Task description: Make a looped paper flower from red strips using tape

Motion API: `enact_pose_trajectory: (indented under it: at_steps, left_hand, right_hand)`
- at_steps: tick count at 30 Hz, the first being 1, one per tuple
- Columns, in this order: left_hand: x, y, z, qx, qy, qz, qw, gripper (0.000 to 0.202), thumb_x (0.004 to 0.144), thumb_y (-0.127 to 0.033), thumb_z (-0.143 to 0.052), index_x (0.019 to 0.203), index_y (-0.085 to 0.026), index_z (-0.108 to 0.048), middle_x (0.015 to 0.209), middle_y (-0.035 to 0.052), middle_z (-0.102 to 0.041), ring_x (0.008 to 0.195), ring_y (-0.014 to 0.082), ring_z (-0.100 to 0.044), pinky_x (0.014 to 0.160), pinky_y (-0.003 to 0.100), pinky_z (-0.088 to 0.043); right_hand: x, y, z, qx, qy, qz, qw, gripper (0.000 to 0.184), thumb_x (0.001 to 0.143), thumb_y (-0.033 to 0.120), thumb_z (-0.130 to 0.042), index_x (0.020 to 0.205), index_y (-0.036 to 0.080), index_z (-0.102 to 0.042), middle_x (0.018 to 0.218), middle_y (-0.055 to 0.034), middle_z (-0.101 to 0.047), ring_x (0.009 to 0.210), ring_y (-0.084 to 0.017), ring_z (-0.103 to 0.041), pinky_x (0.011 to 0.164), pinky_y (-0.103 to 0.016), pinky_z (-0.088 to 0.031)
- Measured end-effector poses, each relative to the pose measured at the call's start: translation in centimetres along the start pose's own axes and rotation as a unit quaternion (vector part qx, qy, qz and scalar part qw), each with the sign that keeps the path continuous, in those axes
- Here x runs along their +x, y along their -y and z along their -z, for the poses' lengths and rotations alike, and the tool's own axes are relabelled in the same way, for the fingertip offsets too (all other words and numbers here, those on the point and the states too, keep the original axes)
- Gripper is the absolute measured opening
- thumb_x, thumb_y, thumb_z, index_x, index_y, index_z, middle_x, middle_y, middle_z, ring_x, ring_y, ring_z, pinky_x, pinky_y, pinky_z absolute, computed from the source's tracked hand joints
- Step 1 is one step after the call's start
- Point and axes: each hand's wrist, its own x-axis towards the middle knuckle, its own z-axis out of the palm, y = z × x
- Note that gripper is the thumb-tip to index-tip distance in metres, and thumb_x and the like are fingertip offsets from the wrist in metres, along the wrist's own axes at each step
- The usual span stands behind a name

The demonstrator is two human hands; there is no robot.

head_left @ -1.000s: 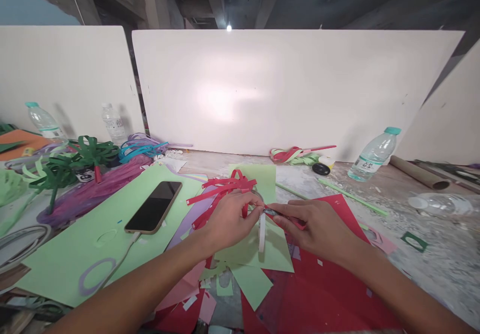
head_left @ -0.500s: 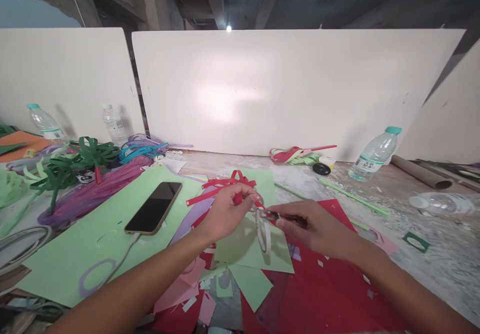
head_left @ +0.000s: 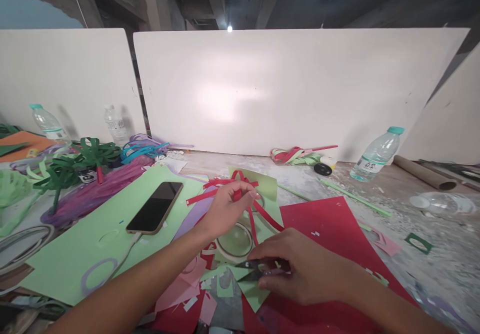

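My left hand (head_left: 227, 208) is closed in a pinch on a bundle of red paper strips (head_left: 230, 181), whose loose ends hang down to the right. Just below it a roll of tape (head_left: 235, 242) lies flat on a light green sheet (head_left: 270, 217). My right hand (head_left: 300, 270) rests low on the red sheet (head_left: 322, 219), fingers closed on small dark scissors (head_left: 252, 270) that point left over green scraps.
A phone (head_left: 155, 207) with a cable lies on a big green sheet (head_left: 93, 246) at left. Green paper flowers (head_left: 75, 161) and purple strips (head_left: 101, 186) lie far left. Water bottles (head_left: 376, 154) stand by white boards (head_left: 292, 89); a cardboard tube (head_left: 423, 172) lies right.
The tape roll, held up between my hands, now lies flat on the green sheet. My right hand dropped toward me with the scissors. My left hand kept the red strips.
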Motion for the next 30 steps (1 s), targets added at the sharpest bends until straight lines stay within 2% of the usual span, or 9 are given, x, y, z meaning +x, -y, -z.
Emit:
enact_pose_trajectory:
  at_steps: [4,7,9,13,16,19,22,25,30]
  left_hand:
    - [0.0,0.0,0.0,-0.03,0.017,0.002,0.999,0.021,0.086,-0.035,-0.054,0.079,-0.017,-0.061,0.076,0.0023,-0.062,0.073,0.014,-0.057,0.069,0.026,-0.046]
    - [0.0,-0.1,0.0,-0.04,0.032,0.002,0.999,0.019,0.085,-0.032,-0.055,0.077,-0.016,-0.061,0.073,0.0011,-0.06,0.07,0.0126,-0.056,0.066,0.024,-0.045]
    - [0.0,-0.2,0.0,-0.032,0.043,-0.005,0.999,0.018,0.085,-0.03,-0.056,0.075,-0.016,-0.061,0.073,0.0011,-0.06,0.07,0.0125,-0.056,0.066,0.024,-0.045]
    - [-0.2,-0.3,0.0,0.015,0.073,-0.026,0.997,0.016,0.085,-0.028,-0.054,0.079,-0.017,-0.063,0.079,0.0023,-0.064,0.075,0.0144,-0.058,0.071,0.025,-0.046]
    - [-0.5,-0.2,-0.3,0.084,0.065,-0.068,0.992,0.017,0.088,-0.027,-0.05,0.082,-0.017,-0.063,0.082,0.0024,-0.066,0.078,0.015,-0.059,0.072,0.025,-0.046]
    - [-0.9,0.0,-0.7,0.162,0.052,-0.134,0.976,0.016,0.089,-0.023,-0.048,0.083,-0.018,-0.062,0.083,0.0019,-0.067,0.077,0.0147,-0.058,0.072,0.026,-0.045]
    - [-1.1,0.6,-0.9,0.228,0.041,-0.196,0.953,0.014,0.089,-0.02,-0.048,0.084,-0.019,-0.062,0.083,0.001,-0.068,0.075,0.0145,-0.058,0.076,0.029,-0.045]
    - [-1.2,1.1,-0.9,0.276,0.031,-0.241,0.93,0.014,0.089,-0.021,-0.049,0.086,-0.02,-0.062,0.084,0.0007,-0.07,0.075,0.0149,-0.059,0.078,0.03,-0.044]
    - [-1.1,1.4,-0.9,0.299,0.021,-0.284,0.911,0.015,0.089,-0.023,-0.049,0.09,-0.019,-0.064,0.083,0.0019,-0.071,0.073,0.0158,-0.06,0.07,0.029,-0.046]
  right_hand:
    - [-0.2,0.5,0.0,-0.031,0.027,-0.002,0.999,0.007,0.081,0.03,-0.063,0.08,0.023,-0.065,0.06,0.0047,-0.061,0.051,-0.011,-0.048,0.051,-0.022,-0.032]
    - [-0.2,0.2,-0.4,-0.046,0.021,0.003,0.999,0.013,0.073,0.031,-0.071,0.069,0.022,-0.063,0.06,0.0048,-0.059,0.053,-0.011,-0.049,0.052,-0.022,-0.032]
    - [0.0,-0.3,-0.7,-0.038,-0.023,0.004,0.999,0.014,0.072,0.033,-0.072,0.07,0.022,-0.064,0.065,0.0033,-0.061,0.059,-0.013,-0.053,0.057,-0.023,-0.034]
    - [0.4,-1.7,-0.4,0.073,-0.206,-0.052,0.974,0.021,0.084,0.036,-0.059,0.074,0.019,-0.062,0.066,-0.0005,-0.059,0.061,-0.014,-0.051,0.056,-0.025,-0.035]
    - [0.8,-2.7,0.2,0.315,-0.24,-0.14,0.908,0.033,0.085,0.044,-0.056,0.066,0.017,-0.057,0.057,0.0025,-0.048,0.051,-0.01,-0.043,0.048,-0.023,-0.031]
    - [1.0,-3.2,0.4,0.54,-0.176,-0.201,0.798,0.033,0.079,0.046,-0.063,0.067,0.017,-0.056,0.058,0.0039,-0.046,0.046,-0.007,-0.038,0.042,-0.02,-0.027]
    - [1.2,-3.4,0.2,0.641,-0.133,-0.231,0.72,0.027,0.073,0.04,-0.07,0.069,0.015,-0.059,0.065,0.0025,-0.05,0.047,-0.006,-0.039,0.04,-0.019,-0.026]
    - [1.3,-3.5,-0.1,0.681,-0.109,-0.254,0.678,0.025,0.071,0.035,-0.071,0.064,0.014,-0.06,0.061,0.0025,-0.048,0.047,-0.006,-0.038,0.039,-0.018,-0.026]
    - [1.3,-3.6,-0.2,0.712,-0.101,-0.275,0.638,0.02,0.069,0.03,-0.071,0.063,0.014,-0.06,0.061,0.0027,-0.048,0.046,-0.005,-0.037,0.038,-0.016,-0.026]
